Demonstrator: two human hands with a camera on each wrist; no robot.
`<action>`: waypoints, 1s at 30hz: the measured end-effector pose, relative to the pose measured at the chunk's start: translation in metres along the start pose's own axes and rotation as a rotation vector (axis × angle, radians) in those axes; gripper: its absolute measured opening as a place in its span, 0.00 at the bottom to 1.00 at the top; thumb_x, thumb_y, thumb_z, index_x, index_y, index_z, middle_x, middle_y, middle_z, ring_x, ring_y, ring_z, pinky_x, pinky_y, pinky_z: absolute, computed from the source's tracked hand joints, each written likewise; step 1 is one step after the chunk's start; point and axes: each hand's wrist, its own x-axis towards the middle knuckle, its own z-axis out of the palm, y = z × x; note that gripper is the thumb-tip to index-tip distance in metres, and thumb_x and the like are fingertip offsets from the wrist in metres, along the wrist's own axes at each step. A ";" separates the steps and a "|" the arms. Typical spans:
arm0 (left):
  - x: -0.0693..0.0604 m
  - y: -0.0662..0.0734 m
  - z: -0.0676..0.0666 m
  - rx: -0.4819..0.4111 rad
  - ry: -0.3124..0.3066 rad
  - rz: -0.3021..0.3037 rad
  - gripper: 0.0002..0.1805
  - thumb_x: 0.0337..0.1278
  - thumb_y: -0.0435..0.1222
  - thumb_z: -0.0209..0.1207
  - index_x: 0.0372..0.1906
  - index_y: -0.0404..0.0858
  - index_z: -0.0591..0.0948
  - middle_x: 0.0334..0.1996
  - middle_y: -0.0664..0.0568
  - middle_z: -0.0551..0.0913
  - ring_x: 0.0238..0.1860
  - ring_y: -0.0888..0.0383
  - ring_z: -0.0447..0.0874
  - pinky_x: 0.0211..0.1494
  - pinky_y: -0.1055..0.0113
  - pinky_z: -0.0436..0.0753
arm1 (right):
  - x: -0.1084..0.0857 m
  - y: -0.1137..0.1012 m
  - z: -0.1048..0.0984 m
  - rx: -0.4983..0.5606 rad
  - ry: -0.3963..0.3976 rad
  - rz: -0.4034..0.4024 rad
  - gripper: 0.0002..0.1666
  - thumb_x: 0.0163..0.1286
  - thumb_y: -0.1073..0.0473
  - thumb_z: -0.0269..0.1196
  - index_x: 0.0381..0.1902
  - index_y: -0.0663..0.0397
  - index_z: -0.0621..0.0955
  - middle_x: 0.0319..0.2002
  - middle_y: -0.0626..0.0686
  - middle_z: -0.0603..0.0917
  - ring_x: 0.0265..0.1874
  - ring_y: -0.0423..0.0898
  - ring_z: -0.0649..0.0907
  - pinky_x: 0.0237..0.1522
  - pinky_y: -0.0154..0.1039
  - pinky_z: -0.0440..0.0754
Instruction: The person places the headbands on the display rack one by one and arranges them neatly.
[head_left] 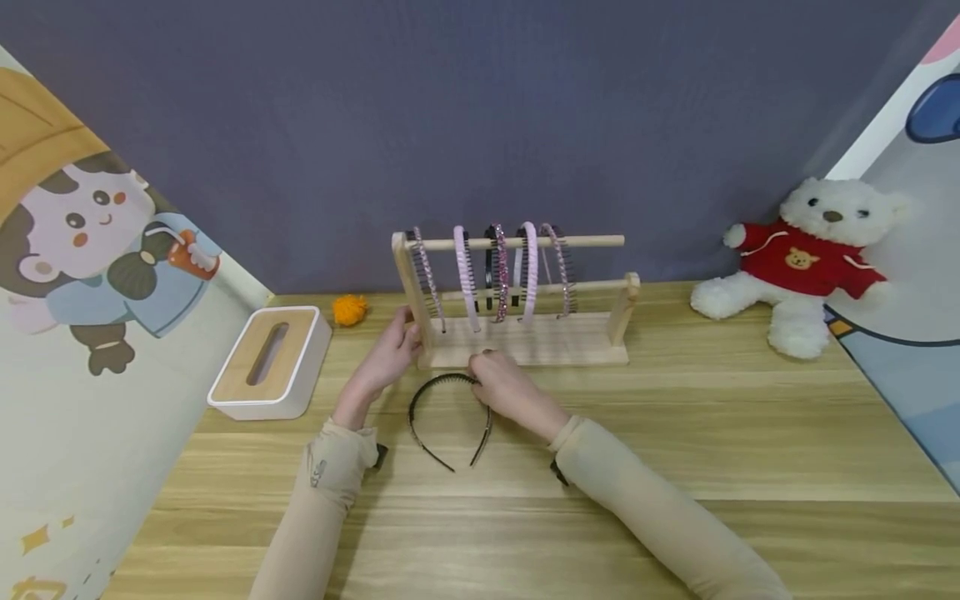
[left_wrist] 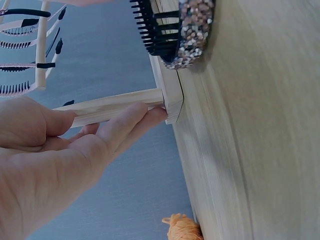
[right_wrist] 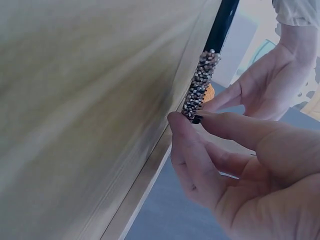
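A dark headband (head_left: 413, 410) with comb teeth and a band of glittering stones (right_wrist: 201, 80) lies in front of a wooden headband rack (head_left: 525, 346). My right hand (head_left: 510, 390) pinches the curved top of the headband between thumb and fingers, beside the rack's base. At the rack's left end, my left hand (head_left: 386, 358) holds the upright post (left_wrist: 115, 106), thumb on one side and fingers along the other. Several headbands hang from the upper bar, among them a pink one (head_left: 463, 279), a glittery one (head_left: 502, 275) and a lighter pink one (head_left: 532, 275).
Left of the rack stands a white tissue box (head_left: 306, 392) with a wooden lid. Behind it sits a small orange yarn-like ball (head_left: 348, 310). A white teddy bear (head_left: 802, 250) in a red sweater leans at the back right. A dark wall (head_left: 480, 108) rises behind the table.
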 end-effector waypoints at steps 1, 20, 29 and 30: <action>0.000 0.000 0.000 -0.002 0.001 0.000 0.25 0.89 0.29 0.33 0.79 0.21 0.51 0.75 0.22 0.59 0.77 0.27 0.61 0.80 0.43 0.67 | 0.000 0.001 -0.001 0.010 0.000 0.006 0.13 0.67 0.76 0.67 0.26 0.60 0.78 0.24 0.52 0.74 0.25 0.46 0.70 0.28 0.37 0.72; -0.001 0.000 0.000 -0.012 0.008 -0.007 0.25 0.89 0.29 0.34 0.80 0.22 0.51 0.75 0.22 0.59 0.78 0.28 0.60 0.80 0.43 0.67 | -0.017 0.006 -0.014 0.058 0.096 -0.028 0.13 0.65 0.75 0.70 0.48 0.68 0.87 0.40 0.59 0.87 0.40 0.52 0.84 0.45 0.43 0.90; 0.000 -0.001 0.001 -0.010 0.017 0.007 0.25 0.88 0.28 0.35 0.79 0.21 0.52 0.75 0.22 0.60 0.77 0.27 0.62 0.79 0.44 0.69 | -0.032 0.005 -0.023 0.130 0.159 -0.038 0.12 0.65 0.76 0.70 0.46 0.68 0.86 0.39 0.60 0.90 0.38 0.53 0.90 0.42 0.36 0.92; 0.000 -0.001 0.002 -0.016 0.016 0.007 0.25 0.88 0.28 0.35 0.79 0.21 0.52 0.75 0.23 0.59 0.77 0.27 0.62 0.79 0.44 0.69 | -0.034 0.005 -0.024 0.140 0.156 -0.032 0.12 0.65 0.76 0.70 0.47 0.68 0.86 0.40 0.60 0.90 0.39 0.52 0.90 0.43 0.36 0.92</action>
